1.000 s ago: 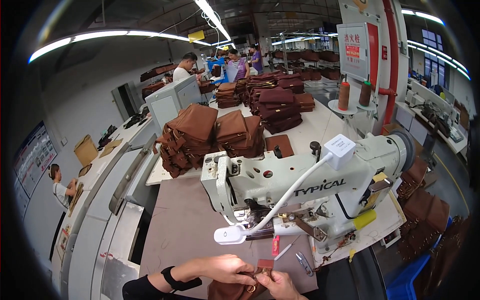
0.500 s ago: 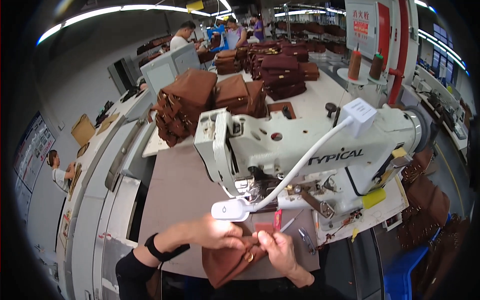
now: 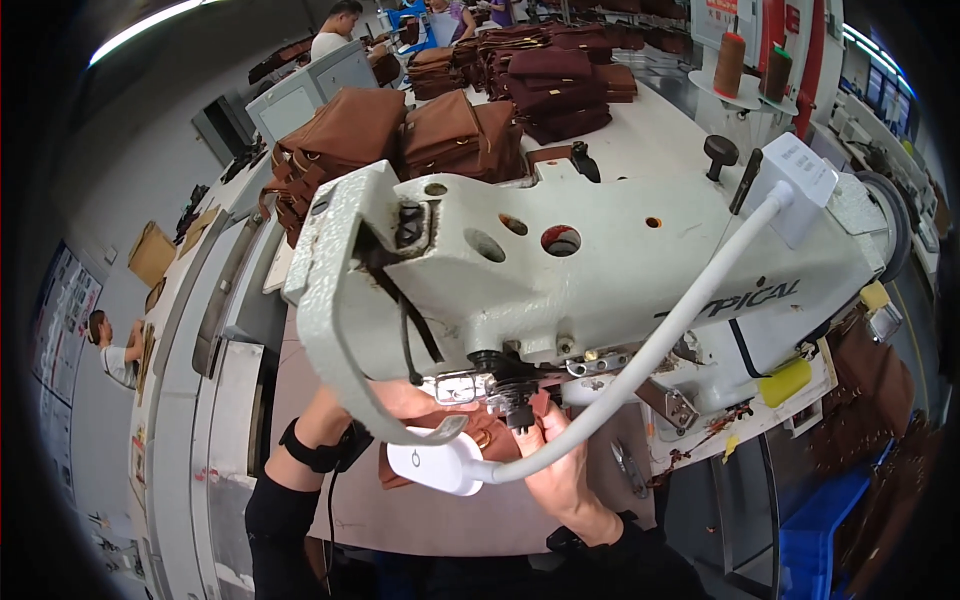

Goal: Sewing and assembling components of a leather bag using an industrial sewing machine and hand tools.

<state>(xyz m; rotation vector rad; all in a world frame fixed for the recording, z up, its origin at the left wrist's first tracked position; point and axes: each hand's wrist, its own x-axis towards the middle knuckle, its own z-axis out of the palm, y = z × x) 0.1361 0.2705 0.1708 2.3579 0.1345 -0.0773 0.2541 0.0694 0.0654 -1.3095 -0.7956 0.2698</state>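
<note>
Sewing step in progress: both hands are feeding a brown leather piece (image 3: 470, 440) under the needle/presser foot (image 3: 515, 405) of the white sewing machine (image 3: 600, 250), near edge of the counter (image 3: 330, 500). Left hand (image 3: 400, 400) is lying on the piece, partly hidden behind the machine head, grip can't be told; right hand (image 3: 560, 470) is pinching the piece's edge w/ curled fingers, just right of the foot. Judgement: next move is calling for steady guiding along the seam line, fingers kept clear of the needle; lamp head (image 3: 435, 465) is blocking part of the view.

The sewing machine head (image 3: 600, 250) and lamp arm (image 3: 640, 370) crowd the gap above the brown leather piece (image 3: 470, 440)
</note>
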